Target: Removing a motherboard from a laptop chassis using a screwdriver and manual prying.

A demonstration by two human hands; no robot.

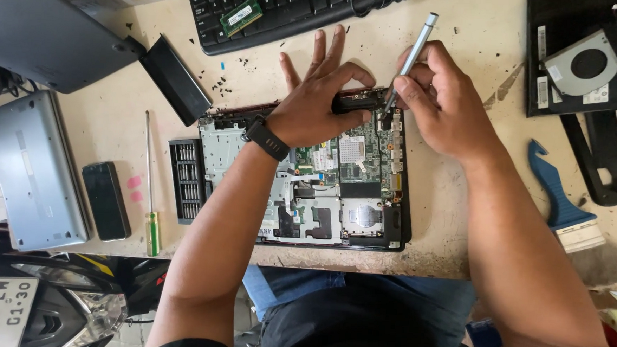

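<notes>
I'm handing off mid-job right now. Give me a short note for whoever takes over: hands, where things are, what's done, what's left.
Left hand: pressing down on the far edge of the opened laptop, fingers spread.
Right hand: holding a silver screwdriver, tip at the laptop's far right corner.
Nearby: bit case and a green-handled screwdriver to the left, blue brush to the right, keyboard beyond.
Done: bottom cover is off, board exposed.
Left: work at that far right corner; I can't tell whether a screw is there.

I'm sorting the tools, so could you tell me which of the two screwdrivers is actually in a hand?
The silver screwdriver, gripped in the right hand over the opened laptop. The green-handled screwdriver lies untouched on the table.
</notes>
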